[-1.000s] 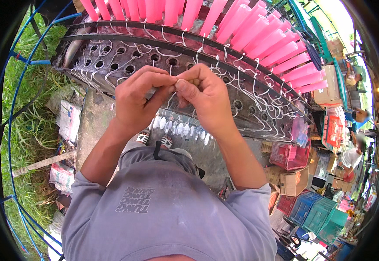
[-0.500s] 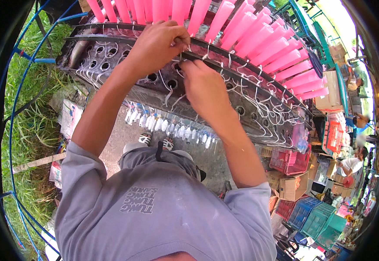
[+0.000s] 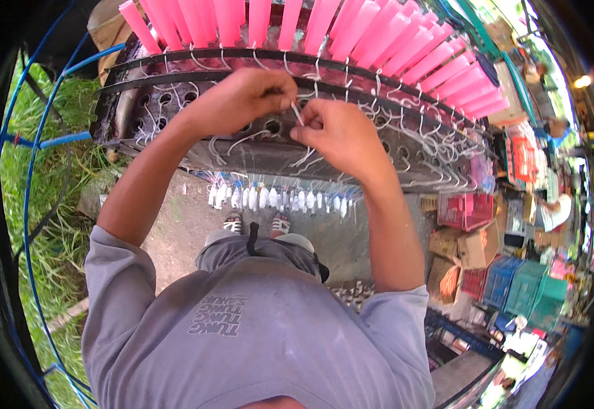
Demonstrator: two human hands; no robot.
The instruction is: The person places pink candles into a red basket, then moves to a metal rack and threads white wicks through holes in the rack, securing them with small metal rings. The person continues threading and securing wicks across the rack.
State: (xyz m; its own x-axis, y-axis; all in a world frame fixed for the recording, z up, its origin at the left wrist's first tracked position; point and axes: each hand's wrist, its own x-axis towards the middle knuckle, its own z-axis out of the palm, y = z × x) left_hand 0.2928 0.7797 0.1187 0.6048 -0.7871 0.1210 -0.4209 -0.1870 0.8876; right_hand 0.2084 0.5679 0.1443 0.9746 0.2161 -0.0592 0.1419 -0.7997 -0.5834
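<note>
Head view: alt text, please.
Both hands, left hand and right hand, pinch a thin white string over a perforated metal rack hung with wire hooks; pink tubes fan out above.

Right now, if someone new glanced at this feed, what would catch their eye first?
Probably the fan of bright pink tubes hung along the curved dark rack at the top. Just below, the left hand and right hand meet at mid-frame, pinching a thin white string over the perforated metal drum. Stacked coloured crates crowd the lower right.
</note>
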